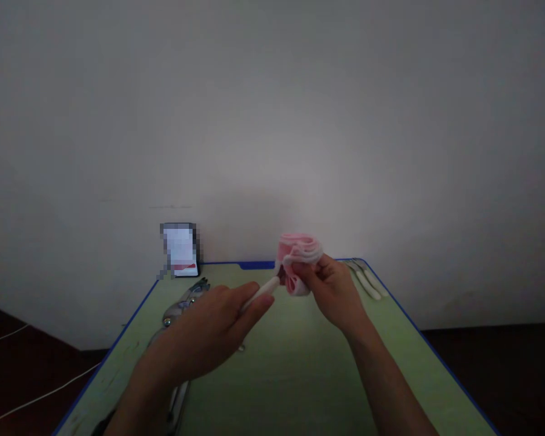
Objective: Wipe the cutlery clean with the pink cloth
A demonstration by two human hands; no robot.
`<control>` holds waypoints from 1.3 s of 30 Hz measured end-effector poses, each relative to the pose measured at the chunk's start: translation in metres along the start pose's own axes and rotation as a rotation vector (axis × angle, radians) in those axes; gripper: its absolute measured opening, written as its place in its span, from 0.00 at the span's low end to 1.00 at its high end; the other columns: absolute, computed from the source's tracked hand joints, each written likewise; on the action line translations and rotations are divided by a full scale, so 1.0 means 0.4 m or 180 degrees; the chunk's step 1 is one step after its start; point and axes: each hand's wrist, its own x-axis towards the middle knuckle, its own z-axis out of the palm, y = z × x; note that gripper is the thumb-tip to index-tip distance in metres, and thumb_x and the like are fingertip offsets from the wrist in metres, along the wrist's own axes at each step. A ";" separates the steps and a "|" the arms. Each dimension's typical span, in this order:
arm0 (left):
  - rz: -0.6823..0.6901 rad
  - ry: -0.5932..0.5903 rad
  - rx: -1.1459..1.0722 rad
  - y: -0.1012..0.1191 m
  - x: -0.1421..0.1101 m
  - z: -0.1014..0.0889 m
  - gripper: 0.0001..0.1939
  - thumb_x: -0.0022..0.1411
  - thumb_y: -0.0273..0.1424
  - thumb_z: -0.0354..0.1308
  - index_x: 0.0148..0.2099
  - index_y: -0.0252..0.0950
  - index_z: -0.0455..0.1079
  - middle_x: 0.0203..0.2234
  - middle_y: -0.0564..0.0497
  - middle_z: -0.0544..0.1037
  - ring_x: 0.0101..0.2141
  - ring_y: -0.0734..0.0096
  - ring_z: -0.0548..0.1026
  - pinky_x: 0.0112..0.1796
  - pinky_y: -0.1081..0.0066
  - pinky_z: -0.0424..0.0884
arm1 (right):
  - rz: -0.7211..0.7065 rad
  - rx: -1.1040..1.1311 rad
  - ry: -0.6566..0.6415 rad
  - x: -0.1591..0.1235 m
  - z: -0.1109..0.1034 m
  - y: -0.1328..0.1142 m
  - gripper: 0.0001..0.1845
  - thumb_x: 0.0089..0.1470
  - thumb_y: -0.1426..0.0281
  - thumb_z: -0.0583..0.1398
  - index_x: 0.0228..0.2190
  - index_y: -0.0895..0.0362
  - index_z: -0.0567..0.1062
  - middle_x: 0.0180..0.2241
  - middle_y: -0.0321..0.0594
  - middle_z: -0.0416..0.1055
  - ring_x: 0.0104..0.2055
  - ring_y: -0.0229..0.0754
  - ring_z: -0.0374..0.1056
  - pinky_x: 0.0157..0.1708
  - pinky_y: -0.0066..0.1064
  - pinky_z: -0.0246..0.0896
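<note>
My left hand (222, 318) is closed around the white handle (264, 292) of a utensil, which points up and to the right. The utensil's metal end goes into the folds of a pink and white cloth (297, 251), so its kind is hidden. My right hand (333, 287) pinches this bunched cloth from the right side, thumb in front. Both hands are raised over the middle of the green table. Nearest to my left forearm lie several metal pieces of cutlery (181, 309), partly covered by the arm.
The green table (300, 375) has a blue edge and stands against a grey wall (272, 121). A lit phone (181, 248) leans upright at the back left. White-handled cutlery (367, 283) lies at the back right. White cables (40, 396) run along the dark floor at left.
</note>
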 end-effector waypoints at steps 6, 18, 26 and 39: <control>-0.0156 -0.0354 0.0190 -0.031 -0.049 -0.049 0.25 0.65 0.47 0.36 0.30 0.37 0.65 0.21 0.55 0.69 0.23 0.73 0.66 0.27 0.73 0.55 | 0.0292 -0.0806 -0.1384 -0.024 -0.006 -0.045 0.13 0.52 0.68 0.57 0.40 0.57 0.75 0.32 0.38 0.76 0.30 0.39 0.70 0.32 0.28 0.63; -0.0011 0.0012 0.0451 -0.013 -0.022 -0.026 0.24 0.65 0.45 0.38 0.27 0.37 0.63 0.17 0.56 0.65 0.20 0.75 0.64 0.25 0.73 0.52 | -0.0025 -0.1349 -0.1028 -0.018 -0.017 -0.047 0.15 0.51 0.65 0.59 0.41 0.56 0.77 0.37 0.39 0.76 0.37 0.44 0.70 0.39 0.31 0.62; 0.0030 0.0512 -0.0076 0.011 -0.005 -0.020 0.23 0.66 0.45 0.38 0.25 0.37 0.60 0.16 0.57 0.62 0.20 0.75 0.62 0.24 0.74 0.52 | -0.0012 -0.0175 0.0804 -0.004 0.035 0.007 0.17 0.48 0.58 0.60 0.20 0.59 0.75 0.20 0.36 0.72 0.23 0.38 0.64 0.25 0.28 0.58; -0.0061 0.0332 -0.0363 0.041 0.070 0.088 0.19 0.67 0.40 0.35 0.35 0.37 0.63 0.23 0.52 0.71 0.24 0.69 0.69 0.28 0.72 0.59 | 0.0809 0.2535 0.1231 -0.006 0.114 0.024 0.13 0.40 0.61 0.66 0.27 0.57 0.75 0.27 0.36 0.73 0.31 0.37 0.69 0.38 0.30 0.64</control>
